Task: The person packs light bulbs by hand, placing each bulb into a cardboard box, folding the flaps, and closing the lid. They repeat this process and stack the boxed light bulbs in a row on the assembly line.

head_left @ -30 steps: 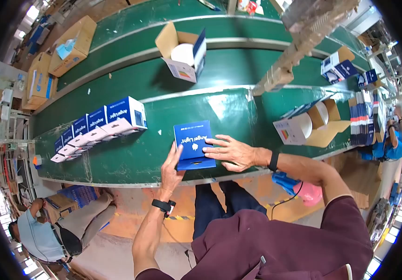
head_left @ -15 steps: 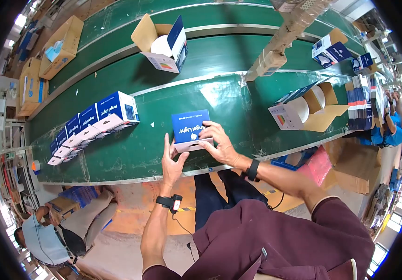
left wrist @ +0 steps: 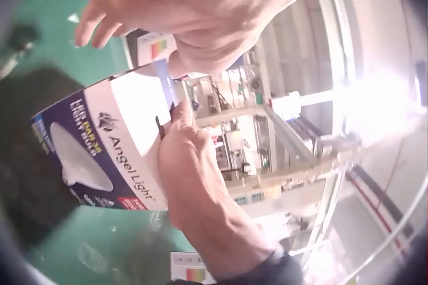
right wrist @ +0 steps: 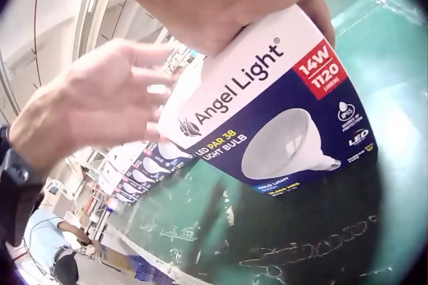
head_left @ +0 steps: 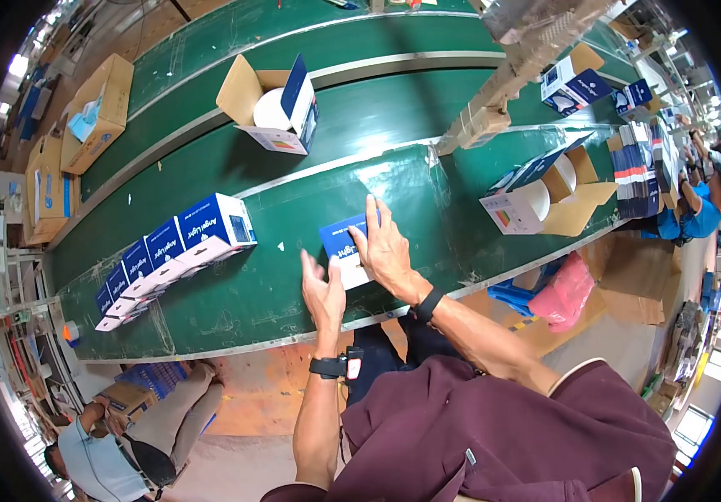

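Observation:
A blue and white Angel Light bulb box (head_left: 339, 240) stands on the green bench near its front edge. My right hand (head_left: 387, 255) grips it, fingers over the far side and thumb at the top; the right wrist view shows this hand across the upper edge of the box (right wrist: 267, 118). My left hand (head_left: 324, 294) is beside the box's left side, fingers spread and holding nothing. In the left wrist view the left hand (left wrist: 187, 18) has its thumb close to the box's top edge; whether it touches is unclear.
Several similar boxes (head_left: 201, 227) stand in a row at left. Open boxes with white bulbs sit behind (head_left: 273, 140) and at right (head_left: 515, 213). Flat cartons (head_left: 632, 171) are stacked far right, beyond a taped post (head_left: 494, 109). Another person (head_left: 97, 460) is at lower left.
The box has turned slightly, and its flap at the near side, lowered at first, now looks closed. My left hand has come off the box's side; my right hand has moved further over it.

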Demonstrator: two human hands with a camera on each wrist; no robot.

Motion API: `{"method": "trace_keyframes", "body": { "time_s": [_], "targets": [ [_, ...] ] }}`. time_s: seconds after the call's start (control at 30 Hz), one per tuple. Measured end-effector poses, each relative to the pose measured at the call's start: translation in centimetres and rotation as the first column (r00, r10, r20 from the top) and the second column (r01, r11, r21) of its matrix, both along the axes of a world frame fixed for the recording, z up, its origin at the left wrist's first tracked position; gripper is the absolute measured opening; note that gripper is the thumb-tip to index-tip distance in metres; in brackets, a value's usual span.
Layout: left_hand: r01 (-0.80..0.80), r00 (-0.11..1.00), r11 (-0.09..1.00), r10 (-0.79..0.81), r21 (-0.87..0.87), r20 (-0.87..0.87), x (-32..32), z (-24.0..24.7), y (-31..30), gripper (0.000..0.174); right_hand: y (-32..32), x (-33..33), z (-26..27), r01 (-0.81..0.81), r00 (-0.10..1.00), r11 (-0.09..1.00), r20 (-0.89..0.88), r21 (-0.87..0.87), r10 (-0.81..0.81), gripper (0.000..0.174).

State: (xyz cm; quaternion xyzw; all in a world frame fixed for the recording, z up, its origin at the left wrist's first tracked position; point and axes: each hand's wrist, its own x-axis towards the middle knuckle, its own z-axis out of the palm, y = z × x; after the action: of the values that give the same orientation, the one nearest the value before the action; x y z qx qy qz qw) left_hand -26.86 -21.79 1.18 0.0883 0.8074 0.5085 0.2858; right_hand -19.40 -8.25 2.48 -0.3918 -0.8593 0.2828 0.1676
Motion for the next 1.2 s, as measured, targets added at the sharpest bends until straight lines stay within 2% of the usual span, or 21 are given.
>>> {"method": "trace_keyframes", "body": {
  "time_s": [0.03, 0.07, 0.1, 0.17, 0.2, 0.3, 0.33, 0.43, 0.47, 0.57, 0.6, 0.63, 0.67, 0.7, 0.73, 0.77, 0.83, 0.93, 1.03, 1.17, 1.2],
  "targets": [
    [0.057, 0.956, 0.996, -0.076, -0.074, -0.283, -0.7, 1.8, 2.1, 0.066, 0.0, 0.0, -0.3, 0.014, 1.0, 1.0, -0.017, -0.006, -0.014, 0.069],
    [0.098, 0.83, 0.981, -0.173, -0.168, -0.53, -1.2, 2.9, 4.2, 0.06, -0.4, 0.2, -0.5, 0.036, 0.999, 0.999, -0.029, -0.018, -0.036, 0.067],
    [0.105, 0.631, 0.961, -0.263, -0.255, -0.73, -1.7, 3.3, 5.9, 0.055, -0.1, 0.2, -0.7, 0.052, 0.998, 0.998, -0.046, -0.019, -0.053, 0.065],
    [0.202, 0.503, 0.863, -0.496, -0.462, -0.708, -2.3, 1.2, 7.5, 0.047, -0.2, 0.4, -0.8, 0.051, 0.996, 0.999, -0.068, -0.007, -0.051, 0.061],
    [0.155, 0.557, 0.899, -0.422, -0.409, -0.716, -2.2, 0.5, 7.7, 0.037, 0.2, 0.3, -1.1, 0.047, 0.996, 0.999, -0.078, -0.001, -0.047, 0.059],
    [0.229, 0.653, 0.856, -0.488, -0.463, -0.579, -1.9, 0.6, 7.7, 0.03, 0.0, 0.3, -1.1, 0.056, 0.998, 0.998, -0.021, 0.0, -0.056, 0.055],
    [0.228, 0.641, 0.872, -0.47, -0.433, -0.607, -1.9, 0.5, 8.1, 0.029, 0.0, 0.2, -0.4, 0.064, 0.998, 0.995, 0.017, -0.078, -0.063, 0.061],
    [0.193, 0.575, 0.92, -0.388, -0.342, -0.72, -2.1, -0.6, 7.7, 0.026, 0.4, 0.5, -1.3, 0.065, 0.993, 0.982, -0.085, -0.176, -0.081, 0.07],
    [0.335, 0.647, 0.854, -0.515, -0.398, -0.562, -3.1, -0.6, 7.2, 0.038, 1.0, 1.3, -1.2, 0.023, 0.996, 0.958, -0.078, -0.285, -0.047, 0.078],
    [0.121, 0.864, 0.992, -0.122, -0.034, -0.489, -4.2, -0.9, 5.2, 0.058, 1.4, 3.8, -1.8, -0.042, 0.993, 0.95, -0.12, -0.308, 0.005, 0.081],
    [0.133, 0.953, 0.99, -0.14, -0.045, -0.269, -4.9, 0.3, 3.2, 0.069, 1.6, 4.2, -1.0, -0.014, 0.995, 0.905, -0.092, -0.425, -0.028, 0.086],
    [0.123, 0.957, 0.992, -0.128, -0.036, -0.259, -4.3, 0.5, 1.3, 0.066, 1.7, 4.1, -1.5, -0.008, 0.996, 0.908, -0.087, -0.419, -0.031, 0.088],
    [0.172, 0.985, 0.976, -0.172, 0.137, -0.007, -3.1, -1.3, -0.4, 0.066, 1.5, 3.8, -1.9, -0.006, 0.996, 0.911, -0.079, -0.412, -0.029, 0.089],
    [0.16, 0.943, 0.937, -0.239, 0.311, 0.233, -2.0, -3.6, -2.3, 0.065, 1.0, 3.5, -2.2, -0.01, 0.997, 0.913, -0.074, -0.407, -0.022, 0.09],
    [0.12, 0.993, 0.988, -0.118, 0.098, -0.028, 2.1, -4.8, -1.8, 0.06, 0.7, 3.0, -1.6, -0.026, 0.996, 0.873, -0.083, -0.486, -0.017, 0.095],
    [0.018, 0.983, 1.0, -0.017, 0.0, -0.18, 3.9, -1.8, -1.2, 0.057, 0.7, 2.5, -1.9, -0.079, 0.987, 0.842, -0.16, -0.533, -0.008, 0.096],
    [-0.122, 0.992, 0.934, 0.101, 0.337, 0.078, 4.2, -0.9, -0.1, 0.055, 0.2, 2.9, -2.9, -0.174, 0.957, 0.767, -0.289, -0.617, -0.016, 0.099],
    [-0.23, 0.959, 0.874, 0.13, 0.429, 0.251, 4.4, -0.7, 0.0, 0.054, 0.4, 4.6, -4.8, -0.264, 0.942, 0.712, -0.334, -0.65, 0.045, 0.096],
    [-0.317, 0.948, 0.852, 0.288, 0.417, 0.133, 5.7, -0.9, 1.0, 0.054, 0.2, 4.2, -5.9, -0.334, 0.911, 0.655, -0.411, -0.678, 0.04, 0.093],
    [-0.174, 0.981, 0.927, 0.191, 0.331, -0.02, 4.3, -1.2, 0.4, 0.056, 0.0, 3.5, -4.9, -0.32, 0.909, 0.591, -0.417, -0.741, -0.03, 0.093],
    [-0.255, 0.967, 0.874, 0.225, 0.414, 0.121, 3.4, -1.5, 0.4, 0.055, -0.3, 3.0, -4.8, -0.306, 0.908, 0.604, -0.416, -0.736, -0.047, 0.093]
  ]
}}
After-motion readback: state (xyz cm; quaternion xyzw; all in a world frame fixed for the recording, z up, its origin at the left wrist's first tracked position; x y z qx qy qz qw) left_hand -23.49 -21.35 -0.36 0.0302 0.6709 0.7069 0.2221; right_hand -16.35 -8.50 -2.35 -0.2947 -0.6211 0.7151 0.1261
